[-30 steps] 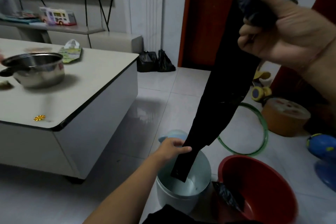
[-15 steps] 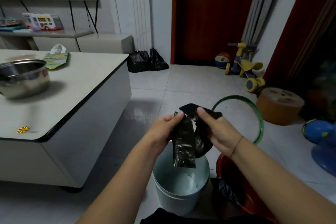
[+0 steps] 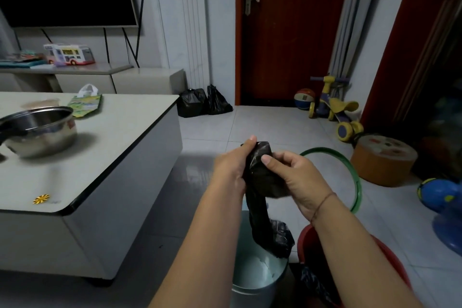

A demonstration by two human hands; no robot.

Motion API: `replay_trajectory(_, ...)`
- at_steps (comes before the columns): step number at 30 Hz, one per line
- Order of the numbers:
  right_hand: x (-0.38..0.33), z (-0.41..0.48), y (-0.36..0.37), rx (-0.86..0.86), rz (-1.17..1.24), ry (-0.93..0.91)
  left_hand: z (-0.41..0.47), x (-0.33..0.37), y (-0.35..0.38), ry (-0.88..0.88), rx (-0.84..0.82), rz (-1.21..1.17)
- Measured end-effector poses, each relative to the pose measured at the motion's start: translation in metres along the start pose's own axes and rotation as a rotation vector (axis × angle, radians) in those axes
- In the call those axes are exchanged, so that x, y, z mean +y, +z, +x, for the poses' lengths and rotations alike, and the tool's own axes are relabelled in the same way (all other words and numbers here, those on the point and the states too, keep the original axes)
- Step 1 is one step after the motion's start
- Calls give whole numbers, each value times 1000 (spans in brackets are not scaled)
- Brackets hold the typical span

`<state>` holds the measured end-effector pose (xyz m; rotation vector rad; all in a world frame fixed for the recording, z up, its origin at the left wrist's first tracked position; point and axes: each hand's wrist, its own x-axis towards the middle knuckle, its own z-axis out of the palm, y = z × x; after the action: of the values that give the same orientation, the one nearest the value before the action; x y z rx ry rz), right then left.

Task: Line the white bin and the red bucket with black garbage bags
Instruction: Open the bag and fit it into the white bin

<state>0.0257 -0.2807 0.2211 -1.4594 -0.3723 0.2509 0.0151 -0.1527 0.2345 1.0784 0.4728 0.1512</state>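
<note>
1. I see the left hand (image 3: 232,165) and right hand (image 3: 297,177) pinching the bunched black garbage bag (image 3: 262,177) above the near white bin (image 3: 252,275); the red bucket (image 3: 390,265) is just right.
2. I judge it light, limp and slippery; grip the mouth edge, probably uppermost.

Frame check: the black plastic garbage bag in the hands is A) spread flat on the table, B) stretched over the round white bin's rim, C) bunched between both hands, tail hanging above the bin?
C: left hand and right hand grip the bunched black garbage bag, its tail dangling over the white bin.
</note>
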Motion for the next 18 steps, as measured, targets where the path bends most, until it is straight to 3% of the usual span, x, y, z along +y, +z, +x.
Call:
replay_trajectory(2,5,-4,1,70,51,31,-1,-8,-2,96,24,45)
replay_trajectory(6,6,-3,0,-24,384,141,1,-22,-9,319,4,171)
replay_trajectory(9,-1,7,-2,-56,743,142,1,-26,-13,343,-118,289)
replay_trajectory(18,-10,19,-8,40,1012,174,9,-39,-16,347,-263,491)
